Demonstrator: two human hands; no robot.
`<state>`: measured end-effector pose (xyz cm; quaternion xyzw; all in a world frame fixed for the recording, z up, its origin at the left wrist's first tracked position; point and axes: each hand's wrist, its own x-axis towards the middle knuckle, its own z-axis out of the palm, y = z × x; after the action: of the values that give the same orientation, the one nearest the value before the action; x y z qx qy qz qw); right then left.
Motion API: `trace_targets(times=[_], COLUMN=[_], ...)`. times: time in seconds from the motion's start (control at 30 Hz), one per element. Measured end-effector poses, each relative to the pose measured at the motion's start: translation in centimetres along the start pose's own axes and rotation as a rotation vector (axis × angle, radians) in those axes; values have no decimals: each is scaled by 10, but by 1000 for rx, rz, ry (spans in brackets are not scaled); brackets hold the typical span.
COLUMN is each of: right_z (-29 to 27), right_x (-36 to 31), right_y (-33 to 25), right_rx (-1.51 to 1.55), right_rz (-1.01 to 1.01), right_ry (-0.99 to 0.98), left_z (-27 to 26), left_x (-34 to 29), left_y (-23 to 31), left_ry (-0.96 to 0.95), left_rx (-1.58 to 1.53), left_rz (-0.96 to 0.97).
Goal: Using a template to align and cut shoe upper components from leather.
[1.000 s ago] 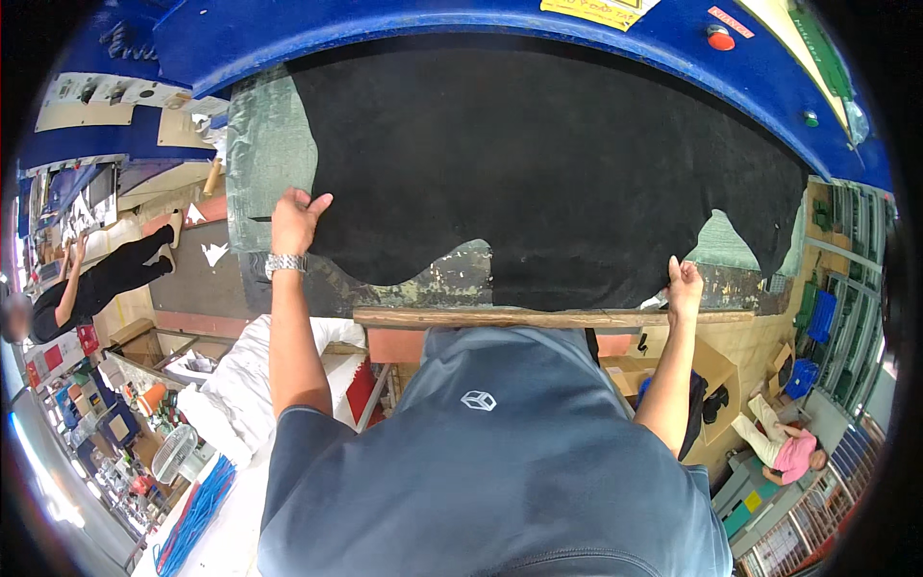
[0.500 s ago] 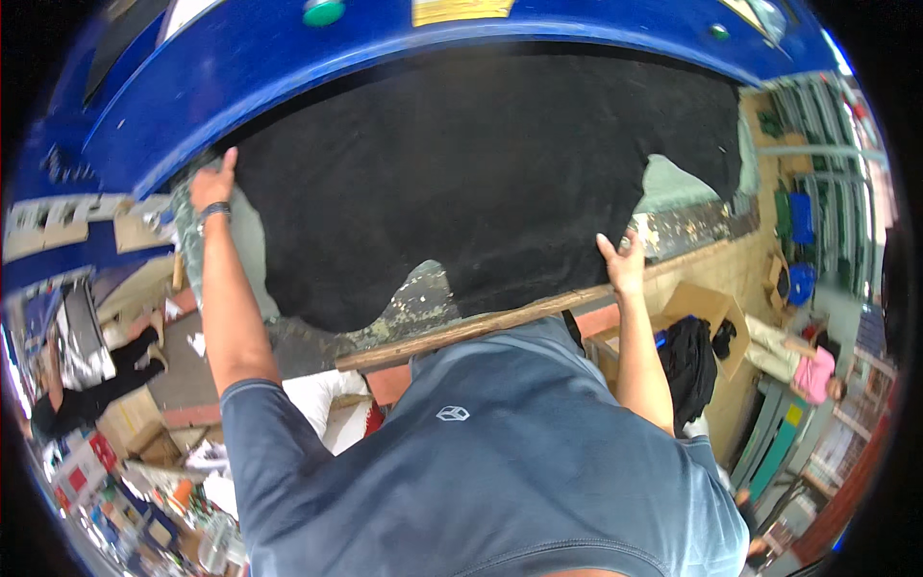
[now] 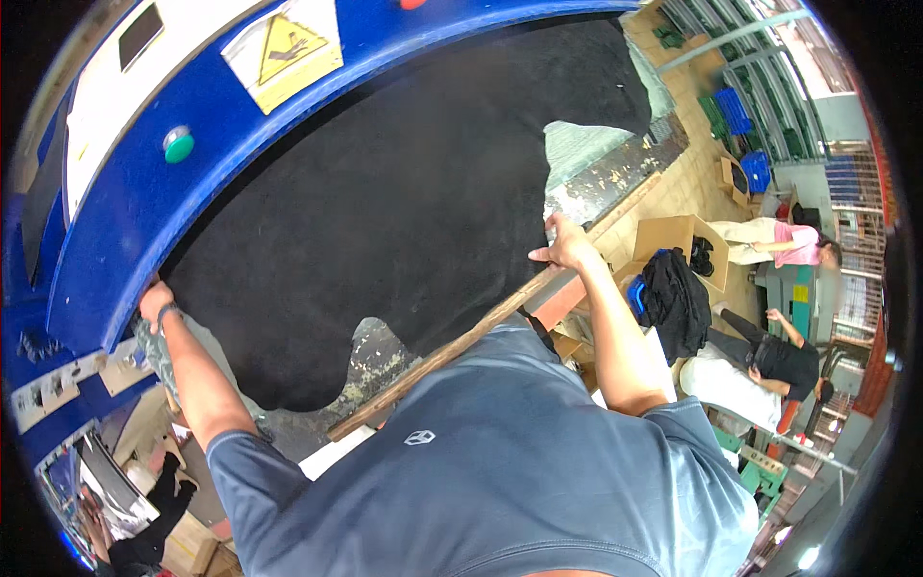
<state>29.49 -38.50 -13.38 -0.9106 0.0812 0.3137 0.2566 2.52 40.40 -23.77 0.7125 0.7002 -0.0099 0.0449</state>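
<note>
A large black hide with an irregular outline, probably leather, lies spread over a worn work table. At its far left edge, close to the blue machine beam, my left hand is closed on the hide's edge; the fingertips are partly hidden. On the right, my right hand rests at the hide's near edge, thumb and fingers apart. Pale greenish sheet shows beneath the hide at the right. A wooden strip runs along the table's near side, close to my body.
Over the table's far side spans a blue machine beam with a green button and a yellow warning sign. An open cardboard box with black material stands right. Several people are nearby, one in pink.
My view has turned, so the table and beam now slant up to the right. My left hand has come nearer the beam, its thumb no longer sticking up. The right hand stays at the near edge.
</note>
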Motion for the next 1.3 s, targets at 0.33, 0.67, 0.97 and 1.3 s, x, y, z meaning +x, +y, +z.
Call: trace_targets(times=[0.33,0.67,0.97,1.3], right_z=[-30,27,-12,-22], right_x=[63,116,85,-33], right_y=[-138,-81,-8,158], right_rx=[-267,-250,-270,-154], right_rz=[-965,-624,-341,-9], right_ry=[560,545,516,778], left_z=[-31,-14,-10,-19], left_x=[-303,-328,-320,-346], left_y=[41,-9,-11,22], left_ry=[175,111,111,32], left_rx=[-36,221,199,-97], left_rz=[1079,954,984,1054])
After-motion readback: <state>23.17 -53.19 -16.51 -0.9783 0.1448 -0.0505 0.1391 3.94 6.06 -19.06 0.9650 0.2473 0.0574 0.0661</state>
